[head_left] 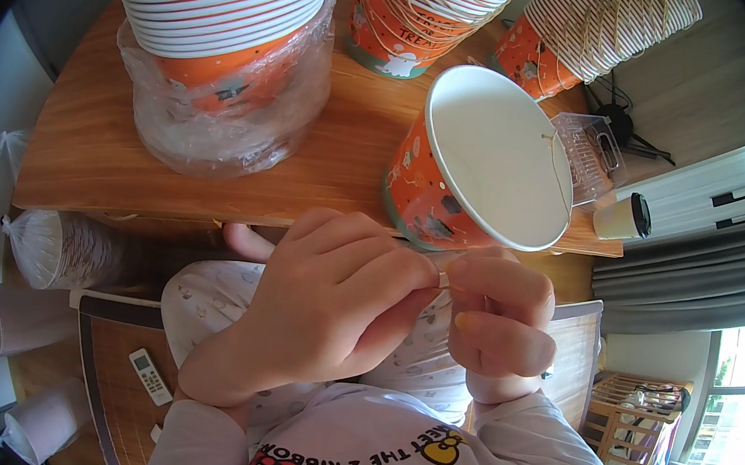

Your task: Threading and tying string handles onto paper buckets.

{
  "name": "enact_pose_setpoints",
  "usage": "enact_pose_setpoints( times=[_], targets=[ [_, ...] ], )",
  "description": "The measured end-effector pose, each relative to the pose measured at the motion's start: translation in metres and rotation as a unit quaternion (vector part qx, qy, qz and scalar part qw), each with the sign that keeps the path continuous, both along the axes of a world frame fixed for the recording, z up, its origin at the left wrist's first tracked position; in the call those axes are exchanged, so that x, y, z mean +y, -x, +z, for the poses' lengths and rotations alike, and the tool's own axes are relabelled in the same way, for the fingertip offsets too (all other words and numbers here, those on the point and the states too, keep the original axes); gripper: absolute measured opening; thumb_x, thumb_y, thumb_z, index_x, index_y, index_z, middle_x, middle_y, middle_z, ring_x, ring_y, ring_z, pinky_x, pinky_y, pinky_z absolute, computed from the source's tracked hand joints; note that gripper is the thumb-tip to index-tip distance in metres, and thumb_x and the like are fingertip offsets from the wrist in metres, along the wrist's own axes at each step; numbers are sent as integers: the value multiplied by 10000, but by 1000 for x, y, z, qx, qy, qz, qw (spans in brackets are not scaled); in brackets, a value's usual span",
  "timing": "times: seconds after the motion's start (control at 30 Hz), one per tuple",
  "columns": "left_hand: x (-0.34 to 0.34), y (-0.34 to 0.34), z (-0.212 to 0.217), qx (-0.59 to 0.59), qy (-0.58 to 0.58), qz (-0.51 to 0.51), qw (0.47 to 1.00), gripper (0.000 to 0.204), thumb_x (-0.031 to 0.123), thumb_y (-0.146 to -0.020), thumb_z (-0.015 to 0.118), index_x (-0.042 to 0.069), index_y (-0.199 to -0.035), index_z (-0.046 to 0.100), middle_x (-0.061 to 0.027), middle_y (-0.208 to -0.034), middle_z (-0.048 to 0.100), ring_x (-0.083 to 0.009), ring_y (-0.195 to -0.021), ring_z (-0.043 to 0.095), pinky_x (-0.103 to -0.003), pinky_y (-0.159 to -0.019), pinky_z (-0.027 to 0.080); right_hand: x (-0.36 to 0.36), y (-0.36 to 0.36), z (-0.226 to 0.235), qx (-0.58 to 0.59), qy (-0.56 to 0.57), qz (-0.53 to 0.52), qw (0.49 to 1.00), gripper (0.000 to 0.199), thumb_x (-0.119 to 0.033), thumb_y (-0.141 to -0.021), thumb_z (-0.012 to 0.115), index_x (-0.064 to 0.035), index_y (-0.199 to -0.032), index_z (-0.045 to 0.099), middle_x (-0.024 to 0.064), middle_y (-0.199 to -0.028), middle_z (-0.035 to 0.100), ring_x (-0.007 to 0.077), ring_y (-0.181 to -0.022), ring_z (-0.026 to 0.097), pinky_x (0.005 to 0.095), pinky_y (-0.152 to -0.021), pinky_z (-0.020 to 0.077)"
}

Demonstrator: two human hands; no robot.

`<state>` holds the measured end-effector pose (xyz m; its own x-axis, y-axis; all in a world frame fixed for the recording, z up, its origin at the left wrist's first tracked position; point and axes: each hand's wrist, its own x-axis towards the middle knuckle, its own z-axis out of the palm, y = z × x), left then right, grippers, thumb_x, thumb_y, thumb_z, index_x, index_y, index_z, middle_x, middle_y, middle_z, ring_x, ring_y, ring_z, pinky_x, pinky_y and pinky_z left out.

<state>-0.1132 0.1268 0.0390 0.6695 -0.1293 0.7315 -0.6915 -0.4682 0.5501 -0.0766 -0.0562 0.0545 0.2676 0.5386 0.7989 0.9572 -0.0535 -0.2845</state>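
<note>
My left hand point(337, 289) and my right hand point(501, 315) meet in front of the table edge, above my lap. Both have curled, closed fingers, and their tips pinch close together. A tiny pale bit shows between the fingertips, too small to name. Just beyond them stands a single orange paper bucket point(425, 188) with a white inside, its mouth tilted toward me. A thin cord point(558, 168) hangs at the right of its rim. Farther left, a nested stack of buckets point(232, 12) sits in a crumpled clear plastic bag point(187, 138).
Two more bucket stacks, a middle one point(408, 35) and a right one point(551, 58), carry loops of cord on the wooden table point(344, 163). A clear plastic box point(589, 158) and a lidded cup point(621, 218) stand right. Bagged stacks point(59, 252) and a remote point(149, 375) lie lower left.
</note>
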Motion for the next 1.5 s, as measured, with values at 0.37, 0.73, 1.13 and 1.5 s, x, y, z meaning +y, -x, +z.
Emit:
enact_pose_setpoints(
  times=[0.37, 0.73, 1.13, 1.5],
  targets=[
    [1, -3, 2, -5, 49, 10, 999, 143, -17, -686, 685, 65, -790, 631, -50, -734, 633, -247, -696, 584, -354, -682, 415, 6, 2, 16, -34, -15, -190, 981, 388, 126, -708, 703, -46, -1047, 624, 167, -1100, 597, 213, -801, 606, 283, -632, 504],
    [3, -12, -8, 17, 45, 87, 995, 146, 25, -747, 699, 93, -850, 619, -7, -744, 629, -217, -677, 594, -361, -657, 411, 4, -6, 15, -8, 69, -271, 960, 356, 86, -724, 715, -86, -1031, 662, 4, -979, 721, 195, -848, 639, 317, -819, 428],
    [0, -13, -9, 11, 45, 103, 994, 176, 25, -720, 726, 102, -843, 626, 15, -742, 641, -202, -645, 587, -348, -614, 406, 2, -1, 12, 34, 53, -219, 974, 381, 116, -702, 726, -70, -1028, 659, 13, -999, 728, 188, -834, 620, 300, -753, 461],
    [-3, -16, -12, 14, 46, 104, 993, 196, 3, -708, 732, 91, -837, 614, 9, -734, 634, -209, -629, 583, -351, -585, 409, 1, 0, 10, 46, 53, -215, 974, 397, 107, -711, 732, -69, -1056, 649, 25, -1035, 718, 194, -859, 617, 309, -762, 457]
  ],
)
